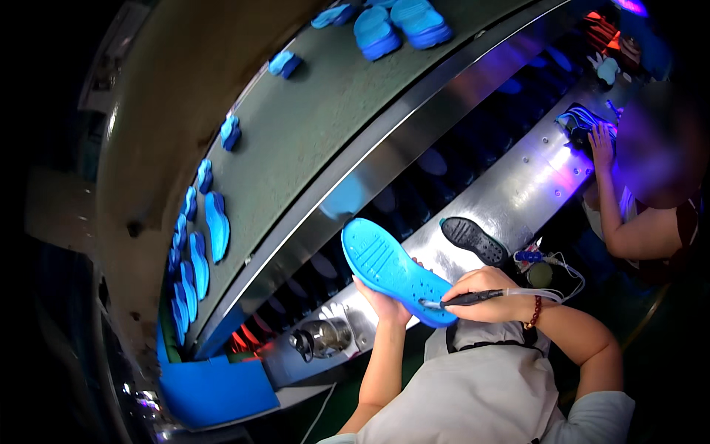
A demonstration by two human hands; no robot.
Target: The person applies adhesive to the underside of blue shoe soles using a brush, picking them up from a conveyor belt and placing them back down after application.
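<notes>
My left hand (386,303) is closed around the edge of a bright blue shoe sole (381,259), holding it tilted with its ridged, dotted face up. My right hand (481,285) grips a black pen-shaped tool (473,297) with a pale tube or cable trailing from its rear. The tool's thin tip touches or nearly touches the sole among the small holes at its near end. A black shoe sole (473,240) lies on the metal bench (510,189) just beyond my right hand.
A green conveyor belt (318,111) with several blue soles (217,226) runs along the left. Dark racks holding soles sit beneath its metal edge. A clear jar-like object (325,338) and blue box (214,392) stand nearer. At right, a co-worker's hand (603,148) rests by purple-lit items.
</notes>
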